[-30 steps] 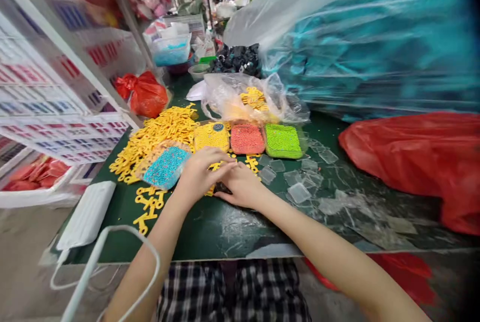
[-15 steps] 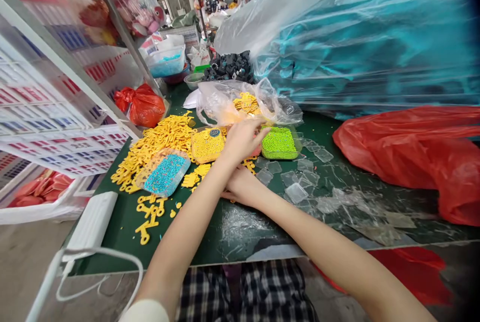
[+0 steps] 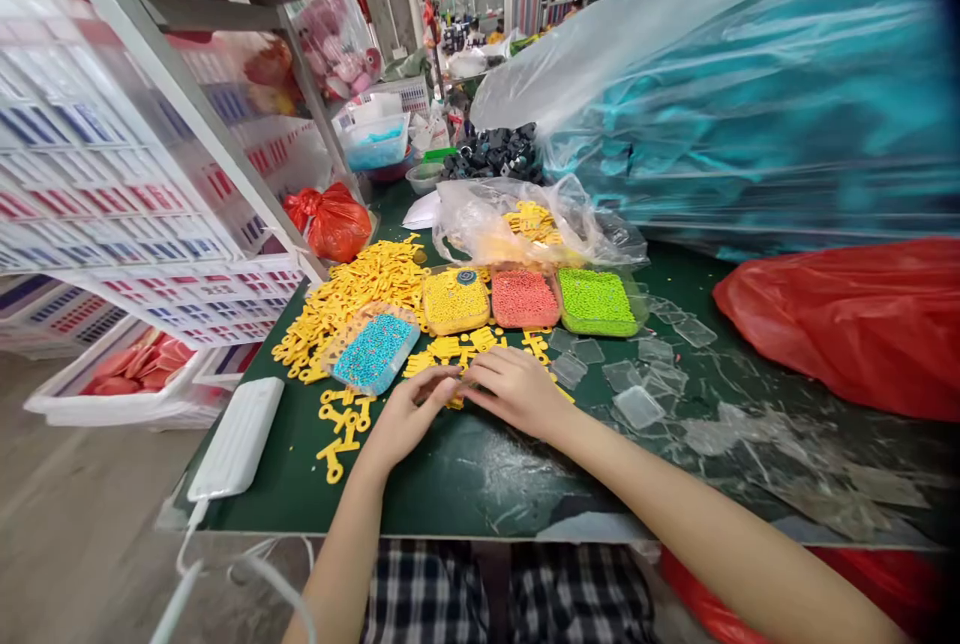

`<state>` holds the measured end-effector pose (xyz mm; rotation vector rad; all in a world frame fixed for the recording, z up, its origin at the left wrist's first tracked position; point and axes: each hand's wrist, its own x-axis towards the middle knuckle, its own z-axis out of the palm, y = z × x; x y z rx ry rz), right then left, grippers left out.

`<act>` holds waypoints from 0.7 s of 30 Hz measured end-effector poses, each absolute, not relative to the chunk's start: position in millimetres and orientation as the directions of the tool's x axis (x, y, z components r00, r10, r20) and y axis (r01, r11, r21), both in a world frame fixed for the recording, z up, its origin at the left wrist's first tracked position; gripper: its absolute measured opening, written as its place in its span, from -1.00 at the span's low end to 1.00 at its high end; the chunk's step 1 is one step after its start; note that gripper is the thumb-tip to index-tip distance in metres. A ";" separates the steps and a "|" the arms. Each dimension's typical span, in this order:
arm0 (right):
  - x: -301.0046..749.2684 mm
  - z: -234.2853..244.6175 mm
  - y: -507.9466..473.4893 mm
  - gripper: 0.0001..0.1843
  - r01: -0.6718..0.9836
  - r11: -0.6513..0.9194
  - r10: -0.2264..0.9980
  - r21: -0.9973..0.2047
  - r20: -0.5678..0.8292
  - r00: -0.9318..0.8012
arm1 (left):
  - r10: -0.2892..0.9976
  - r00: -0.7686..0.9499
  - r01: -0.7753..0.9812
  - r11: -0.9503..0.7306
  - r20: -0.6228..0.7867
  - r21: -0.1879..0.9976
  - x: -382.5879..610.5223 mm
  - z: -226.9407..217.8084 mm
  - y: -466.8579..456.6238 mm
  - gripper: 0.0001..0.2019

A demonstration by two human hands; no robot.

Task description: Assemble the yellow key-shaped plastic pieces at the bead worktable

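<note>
I had the left hand [image 3: 411,414] and right hand [image 3: 525,392] nearly meeting, fingers [image 3: 493,365] curled; I couldn't tell whether they pinched anything. Yellow pieces [image 3: 444,348] lay on the table [image 3: 480,484] just beyond both, long axes mixed, the blue-bead tray [image 3: 375,352] nearer the left.

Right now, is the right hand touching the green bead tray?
Apart. The head view shows the right hand on the near side of the green bead tray, with table and clear squares visible between.
</note>
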<state>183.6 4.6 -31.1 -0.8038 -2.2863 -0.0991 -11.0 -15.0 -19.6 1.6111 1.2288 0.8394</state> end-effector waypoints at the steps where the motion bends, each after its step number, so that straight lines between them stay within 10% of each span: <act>1: 182.9 -30.9 4.1 -0.72 0.568 0.810 0.506 -0.147 0.664 -0.551 | 0.958 0.286 0.310 -0.063 -0.030 0.949 -9.4 -19.4 -15.3 -0.50; 9: 180.7 -28.6 2.2 -0.75 0.500 0.853 0.456 -0.151 0.682 -0.572 | 0.976 0.213 0.149 0.011 -0.043 0.989 -5.8 -23.4 -15.2 -0.50; 21: 190.4 -25.8 7.5 -0.73 0.686 0.709 0.677 -0.166 0.435 -0.594 | 0.914 0.362 0.564 -0.372 0.184 0.738 -20.0 -13.3 -12.2 -0.63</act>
